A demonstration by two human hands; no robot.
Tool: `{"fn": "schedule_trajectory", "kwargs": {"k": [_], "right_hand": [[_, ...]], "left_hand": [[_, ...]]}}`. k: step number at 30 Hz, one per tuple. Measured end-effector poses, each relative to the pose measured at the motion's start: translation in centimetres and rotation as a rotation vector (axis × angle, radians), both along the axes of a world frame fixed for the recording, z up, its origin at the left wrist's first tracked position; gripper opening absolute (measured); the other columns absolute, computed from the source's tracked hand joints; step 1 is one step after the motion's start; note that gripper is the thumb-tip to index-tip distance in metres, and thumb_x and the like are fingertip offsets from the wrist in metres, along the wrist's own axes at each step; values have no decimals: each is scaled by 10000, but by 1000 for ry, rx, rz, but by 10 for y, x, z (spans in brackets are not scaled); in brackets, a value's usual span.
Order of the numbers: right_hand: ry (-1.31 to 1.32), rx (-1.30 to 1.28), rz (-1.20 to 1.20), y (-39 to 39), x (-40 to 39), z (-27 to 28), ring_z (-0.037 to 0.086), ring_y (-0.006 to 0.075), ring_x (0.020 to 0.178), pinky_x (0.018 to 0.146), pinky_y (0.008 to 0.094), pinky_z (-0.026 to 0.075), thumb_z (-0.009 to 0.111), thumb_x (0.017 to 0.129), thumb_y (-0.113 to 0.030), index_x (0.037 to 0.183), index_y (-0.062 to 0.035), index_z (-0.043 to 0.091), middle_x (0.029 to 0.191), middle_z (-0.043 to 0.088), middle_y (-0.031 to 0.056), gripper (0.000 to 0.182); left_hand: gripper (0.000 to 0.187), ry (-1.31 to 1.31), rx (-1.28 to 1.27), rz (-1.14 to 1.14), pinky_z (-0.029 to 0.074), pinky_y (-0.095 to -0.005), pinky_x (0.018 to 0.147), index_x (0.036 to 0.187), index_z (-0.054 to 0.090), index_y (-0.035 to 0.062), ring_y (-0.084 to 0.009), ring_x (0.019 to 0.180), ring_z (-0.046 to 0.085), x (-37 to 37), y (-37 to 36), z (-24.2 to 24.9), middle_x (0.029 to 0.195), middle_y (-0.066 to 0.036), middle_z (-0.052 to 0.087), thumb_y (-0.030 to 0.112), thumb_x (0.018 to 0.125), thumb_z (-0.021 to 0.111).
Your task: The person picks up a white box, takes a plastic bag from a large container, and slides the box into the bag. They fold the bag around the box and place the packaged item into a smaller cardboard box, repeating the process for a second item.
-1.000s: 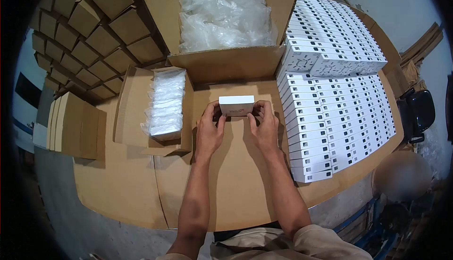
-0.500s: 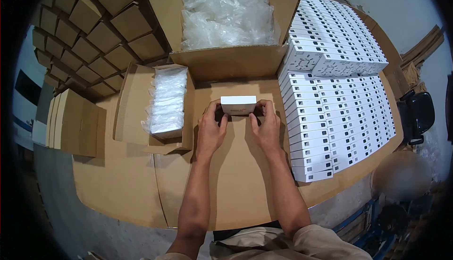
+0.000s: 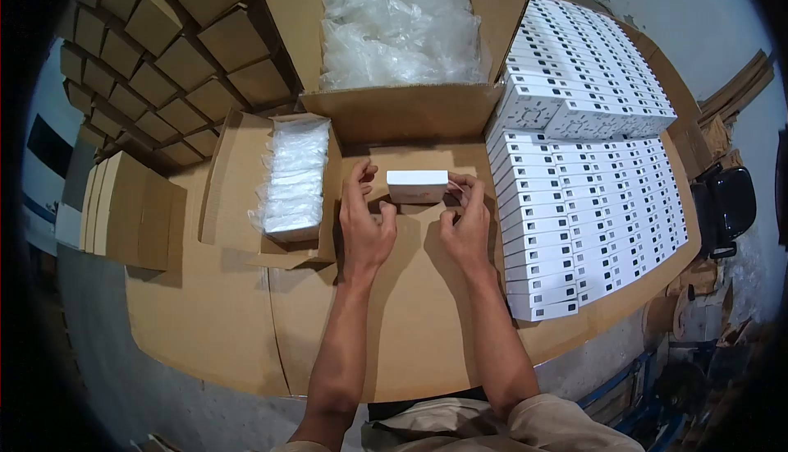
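Note:
A small white box [image 3: 417, 178] stands on the cardboard tabletop in front of me, with faint print on the side facing me. My right hand [image 3: 466, 226] is at its right end, fingers curled against that end, where a thin pale edge like a flap shows between them. On the other side my left hand [image 3: 365, 226] is apart from the box, thumb and fingers spread with nothing between them. Left of that hand, an open carton [image 3: 324, 243] holds a row of white boxes in clear plastic bags [image 3: 294, 177].
Clear plastic bags [image 3: 402, 25] fill a large carton [image 3: 402, 111] at the back. White boxes [image 3: 591, 214] stand in tight rows along the right, with more stacked behind. Brown cartons [image 3: 185, 62] are piled back left, and several folded ones [image 3: 131, 214] stand at the left edge.
My left hand has let go of the white box and opened beside it. My right hand has stayed at the right end, where a pale edge now shows.

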State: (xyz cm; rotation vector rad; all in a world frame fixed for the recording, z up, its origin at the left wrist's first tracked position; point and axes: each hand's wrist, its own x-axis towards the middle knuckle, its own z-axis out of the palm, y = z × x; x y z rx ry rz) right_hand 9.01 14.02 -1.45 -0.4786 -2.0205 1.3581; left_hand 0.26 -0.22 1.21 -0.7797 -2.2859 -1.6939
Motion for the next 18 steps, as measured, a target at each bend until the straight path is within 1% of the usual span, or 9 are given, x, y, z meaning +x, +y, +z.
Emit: {"fn": "schedule_trajectory", "kwargs": {"k": [1, 2, 5, 6, 10, 12, 14, 16, 18], "right_hand": [[8, -20, -3, 0, -1, 0, 630, 297, 1236, 834, 330, 561, 470, 809, 141, 1329, 39, 446, 1271, 617, 223, 530], [-8, -24, -7, 0, 0, 0, 632, 294, 1233, 843, 325, 559, 470, 811, 139, 1330, 40, 447, 1273, 616, 219, 529], [-22, -35, -17, -1, 0, 5, 636, 288, 1226, 873, 315, 552, 472, 814, 130, 1330, 41, 452, 1272, 616, 212, 524], [-12, -40, -15, 0, 0, 2, 636, 287, 1228, 885, 314, 550, 473, 814, 126, 1329, 40, 455, 1267, 617, 212, 522], [24, -30, -8, 0, 0, -4, 640, 330, 1227, 977, 368, 537, 486, 803, 117, 1314, 53, 464, 1259, 621, 243, 515], [11, -32, -8, 0, 1, 0, 637, 365, 1228, 1016, 404, 524, 489, 795, 119, 1307, 67, 467, 1256, 623, 269, 515], [22, -24, -11, 0, 2, 3, 638, 370, 1225, 1021, 408, 521, 494, 798, 118, 1306, 69, 472, 1253, 625, 271, 511], [29, -22, -22, -2, 2, 6, 637, 383, 1222, 1033, 417, 513, 503, 800, 118, 1304, 71, 480, 1247, 627, 276, 507], [16, 4, -24, -2, 3, 10, 634, 389, 1223, 1036, 423, 510, 508, 802, 116, 1304, 71, 480, 1244, 629, 278, 505]], "left_hand": [[583, 49, 3, 22, 505, -400, 999, 1403, 478, 18, -302, 1151, 620, 0, 0, 5, 1261, -194, 608, -44, 830, 567], [500, 100, 40, 47, 510, -402, 971, 1340, 534, 7, -294, 1094, 634, 0, 3, 11, 1191, -171, 633, -42, 845, 582], [382, 236, 43, 59, 515, -400, 941, 1239, 596, -12, -298, 1045, 647, -11, 17, 35, 1126, -162, 650, -44, 858, 594], [272, 270, 75, 57, 527, -389, 896, 1137, 643, -16, -293, 977, 662, -18, 27, 53, 1060, -154, 669, -45, 868, 616], [217, 310, 37, -119, 550, -372, 822, 1086, 670, -6, -275, 906, 696, -77, 65, 109, 1013, -154, 695, -23, 870, 658], [217, 307, -103, -172, 555, -369, 830, 1091, 674, -11, -280, 926, 703, -105, 85, 136, 1023, -154, 706, 11, 876, 684], [255, 286, -218, -224, 559, -375, 844, 1116, 673, -9, -293, 951, 706, -129, 111, 157, 1040, -160, 717, 60, 874, 720], [334, 252, -306, -276, 561, -389, 866, 1161, 665, 1, -316, 983, 706, -155, 141, 160, 1061, -172, 726, 122, 866, 766], [442, 297, -396, -199, 556, -415, 883, 1222, 640, 20, -351, 1006, 704, -170, 169, 150, 1063, -194, 730, 171, 841, 806]]}}
